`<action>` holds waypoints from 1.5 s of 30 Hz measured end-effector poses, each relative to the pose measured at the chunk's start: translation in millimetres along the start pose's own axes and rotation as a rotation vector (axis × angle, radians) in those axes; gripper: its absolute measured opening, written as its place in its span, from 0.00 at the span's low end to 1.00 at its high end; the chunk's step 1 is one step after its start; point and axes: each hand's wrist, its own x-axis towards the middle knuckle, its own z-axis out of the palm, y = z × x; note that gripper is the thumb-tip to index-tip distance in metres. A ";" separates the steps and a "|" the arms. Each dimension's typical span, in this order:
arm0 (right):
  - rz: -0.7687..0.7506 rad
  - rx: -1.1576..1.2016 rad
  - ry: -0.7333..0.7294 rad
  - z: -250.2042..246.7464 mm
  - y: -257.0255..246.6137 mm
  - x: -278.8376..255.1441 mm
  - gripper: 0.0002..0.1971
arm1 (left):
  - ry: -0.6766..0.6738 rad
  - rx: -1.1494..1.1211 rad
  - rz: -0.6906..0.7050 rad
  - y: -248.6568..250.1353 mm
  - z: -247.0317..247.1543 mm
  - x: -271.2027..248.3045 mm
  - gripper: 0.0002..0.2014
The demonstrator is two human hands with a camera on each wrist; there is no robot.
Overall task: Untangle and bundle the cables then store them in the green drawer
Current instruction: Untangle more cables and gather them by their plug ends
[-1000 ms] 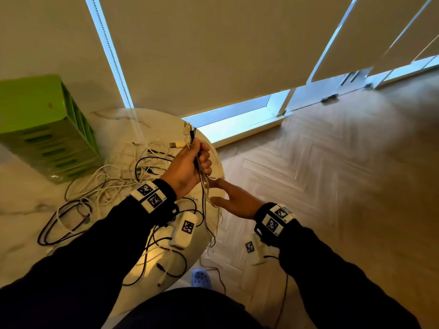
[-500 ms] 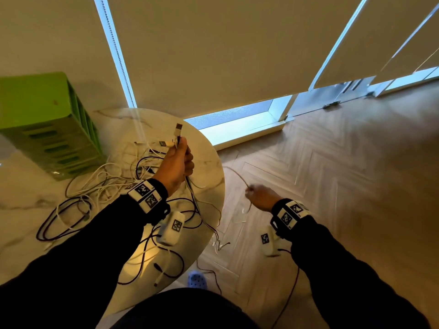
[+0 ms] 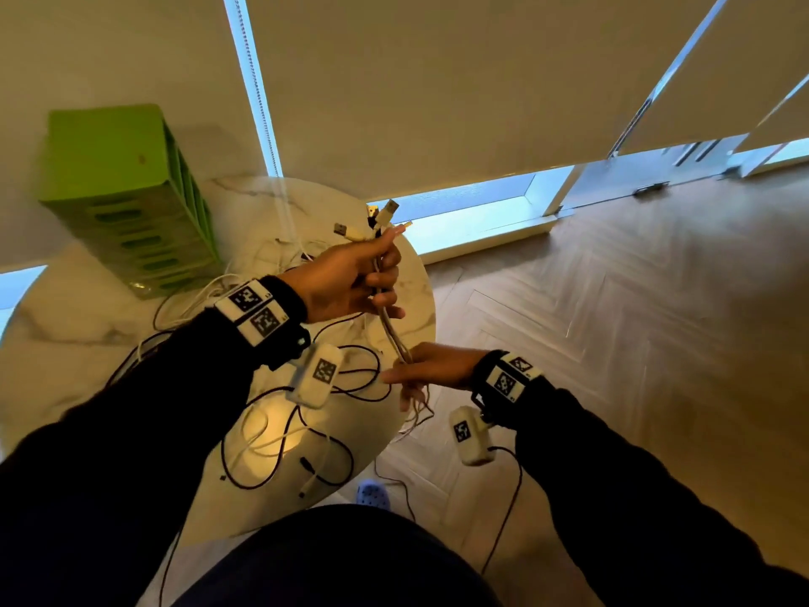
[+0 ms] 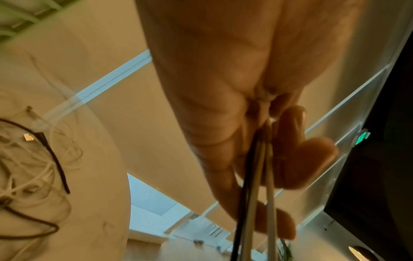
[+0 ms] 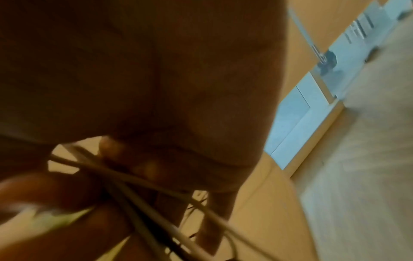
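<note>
Several cables loose: black and white loose cables (image 3: pixel 280 435) sprawled on the marble table (image 3: pixel 65 326), in front of the green drawer (image 3: pixel 127 203) at far left.
Left hand (image 3: pixel 346 278): raised over the table edge, fingers curled round the gathered cables (image 3: pixel 392 330), plug ends (image 3: pixel 383 216) fanned out above the fist.
Right hand (image 3: pixel 431 365): back from its outward pull half a second before, closed round the same strands just below the left.
Meaning: strands drawn straight, probably ready for coiling.
Look of strands: thin, pale with one dark, taut between fists, tails dangling off the table.
</note>
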 end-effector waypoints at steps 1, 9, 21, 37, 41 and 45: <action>0.057 -0.081 0.030 -7.5 6.8 1.0 0.22 | 0.004 0.014 -0.018 2.3 -4.5 -4.5 0.19; -0.006 -0.780 0.817 -40.8 43.9 7.5 0.14 | 0.135 -0.130 0.157 2.2 -37.4 -21.5 0.09; -0.187 -0.843 0.301 72.5 28.2 63.7 0.37 | 0.783 -0.292 0.290 -21.9 -71.6 7.8 0.14; 0.095 -0.510 0.305 -26.1 44.3 146.1 0.17 | 0.723 -0.115 0.192 -66.0 -97.3 17.3 0.15; 0.124 -0.428 0.275 -30.9 54.5 161.0 0.13 | 0.767 -0.127 0.156 -73.9 -108.3 17.1 0.15; 0.096 -0.416 0.294 -57.3 59.6 158.6 0.09 | 0.790 -0.110 0.143 -76.6 -116.2 18.5 0.16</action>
